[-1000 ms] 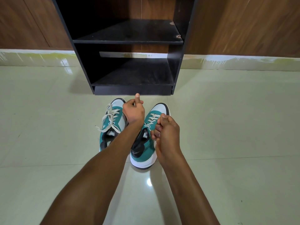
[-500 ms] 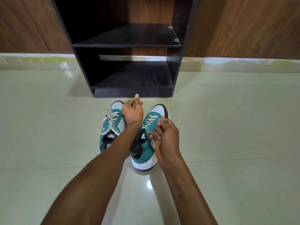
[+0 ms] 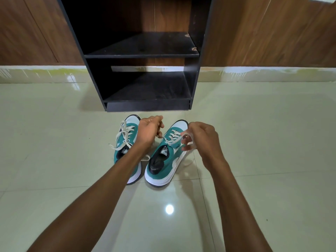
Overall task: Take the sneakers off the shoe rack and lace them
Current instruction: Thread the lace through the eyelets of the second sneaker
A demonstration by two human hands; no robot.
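Note:
Two teal-and-white sneakers stand side by side on the floor in front of the black shoe rack (image 3: 141,55). The left sneaker (image 3: 125,142) has its cream lace tied in a bow. Over the right sneaker (image 3: 165,160) both hands pull the two ends of its lace (image 3: 174,141) outward. My left hand (image 3: 149,130) pinches the left end between the shoes. To the right of the shoe, my right hand (image 3: 200,139) grips the other end, blurred by motion. My left forearm hides part of the left sneaker.
The rack's two shelves hold nothing. A wood-panelled wall with a pale skirting strip (image 3: 272,73) runs behind it. Glossy cream floor tiles (image 3: 263,142) stretch out on both sides of the shoes.
My hands have moved apart: the right hand swung out to the right of the shoe, pulling the lace taut, and the left hand shifted slightly left. The view tilted a little.

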